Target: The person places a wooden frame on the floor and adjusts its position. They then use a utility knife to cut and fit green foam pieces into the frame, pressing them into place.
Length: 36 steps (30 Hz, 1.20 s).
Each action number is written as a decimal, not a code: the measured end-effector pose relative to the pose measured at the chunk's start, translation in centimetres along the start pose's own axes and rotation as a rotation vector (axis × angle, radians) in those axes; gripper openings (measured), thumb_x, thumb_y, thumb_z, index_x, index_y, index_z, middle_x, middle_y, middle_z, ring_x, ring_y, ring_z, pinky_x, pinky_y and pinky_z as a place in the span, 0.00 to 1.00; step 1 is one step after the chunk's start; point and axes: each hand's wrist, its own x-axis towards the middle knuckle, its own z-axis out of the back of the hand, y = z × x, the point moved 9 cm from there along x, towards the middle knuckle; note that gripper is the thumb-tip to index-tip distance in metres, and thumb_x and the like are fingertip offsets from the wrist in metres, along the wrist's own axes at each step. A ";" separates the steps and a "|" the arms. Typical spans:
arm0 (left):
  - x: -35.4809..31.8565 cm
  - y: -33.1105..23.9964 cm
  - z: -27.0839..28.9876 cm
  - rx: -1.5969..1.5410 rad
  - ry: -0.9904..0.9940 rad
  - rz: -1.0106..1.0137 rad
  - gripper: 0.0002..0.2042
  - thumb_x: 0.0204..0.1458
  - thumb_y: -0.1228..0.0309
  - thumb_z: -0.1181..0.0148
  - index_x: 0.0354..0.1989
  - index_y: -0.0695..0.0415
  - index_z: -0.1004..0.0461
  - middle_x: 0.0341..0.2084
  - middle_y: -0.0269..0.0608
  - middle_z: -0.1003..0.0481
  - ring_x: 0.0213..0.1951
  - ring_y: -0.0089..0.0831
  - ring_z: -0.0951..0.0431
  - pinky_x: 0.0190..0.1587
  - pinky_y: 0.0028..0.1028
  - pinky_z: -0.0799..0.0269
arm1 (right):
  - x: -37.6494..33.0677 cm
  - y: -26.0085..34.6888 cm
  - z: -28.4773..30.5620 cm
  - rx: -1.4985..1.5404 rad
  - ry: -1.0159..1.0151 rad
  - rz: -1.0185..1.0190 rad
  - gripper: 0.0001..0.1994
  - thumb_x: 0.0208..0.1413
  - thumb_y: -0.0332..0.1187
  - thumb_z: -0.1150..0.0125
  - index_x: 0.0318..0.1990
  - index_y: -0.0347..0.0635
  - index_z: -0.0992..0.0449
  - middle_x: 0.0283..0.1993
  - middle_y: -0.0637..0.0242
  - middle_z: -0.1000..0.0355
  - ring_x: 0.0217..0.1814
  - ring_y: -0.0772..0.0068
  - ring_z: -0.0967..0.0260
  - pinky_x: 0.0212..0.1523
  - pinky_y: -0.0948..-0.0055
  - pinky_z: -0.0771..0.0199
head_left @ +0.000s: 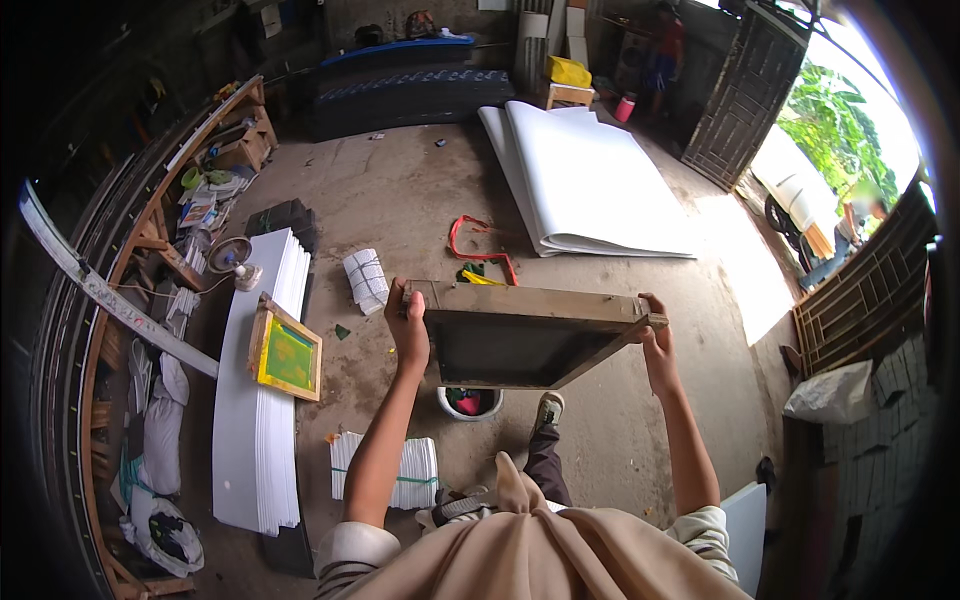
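Between my two hands is a large wooden screen-printing frame [530, 299] with dark mesh, held up over the floor and tilted. My left hand [409, 325] grips its left corner, thumb on the upper edge. At the opposite corner my right hand [656, 335] is closed round the wood. Below the frame, partly hidden by it, stands a white bucket [490, 411] with dark and reddish cloth inside. A smaller wooden frame with a green and yellow screen [290, 352] leans on a tall stack of white sheets [240, 440] to my left.
Tied bundles of white pieces [366, 281] and a red strap [455, 240] lie on the floor ahead. Large folded white sheets [590, 190] spread farther off. A small fan [230, 256] stands on the stack. Wooden shelving [150, 230] lines the left; a doorway with people is at right.
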 end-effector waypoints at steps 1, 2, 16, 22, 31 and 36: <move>0.4 2.1 -0.2 0.008 0.003 0.002 0.20 0.51 0.63 0.46 0.47 0.65 0.34 0.33 0.32 0.34 0.36 0.19 0.38 0.40 0.20 0.40 | 1.6 -1.2 0.1 0.036 0.037 -0.022 0.35 0.52 0.51 0.42 0.61 0.42 0.46 0.54 0.62 0.40 0.56 0.71 0.41 0.55 0.68 0.38; 0.6 4.1 -0.1 0.019 0.007 0.008 0.20 0.51 0.62 0.47 0.45 0.67 0.35 0.32 0.31 0.35 0.35 0.18 0.38 0.38 0.20 0.40 | 3.3 -2.7 0.1 0.074 0.073 -0.048 0.34 0.53 0.50 0.42 0.60 0.40 0.46 0.54 0.62 0.40 0.55 0.71 0.40 0.54 0.70 0.37; 19.0 3.1 -9.8 0.409 -0.530 -0.343 0.25 0.47 0.46 0.51 0.30 0.62 0.36 0.25 0.34 0.37 0.30 0.24 0.39 0.35 0.24 0.42 | 44.2 -9.5 -4.3 0.137 0.522 0.141 0.18 0.49 0.41 0.36 0.43 0.40 0.29 0.61 0.62 0.43 0.58 0.71 0.40 0.53 0.67 0.32; 22.8 2.3 -6.1 0.425 -0.699 -0.425 0.27 0.47 0.46 0.50 0.34 0.64 0.34 0.29 0.36 0.35 0.34 0.26 0.36 0.40 0.25 0.40 | 51.2 -8.8 -13.7 0.360 0.739 0.151 0.14 0.49 0.33 0.37 0.42 0.38 0.29 0.60 0.63 0.43 0.55 0.72 0.38 0.51 0.70 0.32; 29.3 11.4 7.5 0.261 -0.981 -0.391 0.31 0.48 0.50 0.49 0.47 0.70 0.33 0.42 0.44 0.30 0.44 0.32 0.32 0.51 0.28 0.41 | 60.7 -11.6 -31.5 0.153 0.905 0.279 0.11 0.47 0.31 0.36 0.38 0.41 0.28 0.57 0.67 0.45 0.59 0.73 0.45 0.55 0.69 0.35; 34.0 12.6 13.1 0.262 -1.199 -0.389 0.26 0.53 0.50 0.53 0.40 0.66 0.32 0.34 0.36 0.31 0.37 0.24 0.35 0.44 0.23 0.42 | 67.8 -10.3 -45.0 0.244 0.998 0.262 0.11 0.48 0.30 0.37 0.39 0.39 0.28 0.55 0.65 0.46 0.55 0.71 0.42 0.54 0.68 0.34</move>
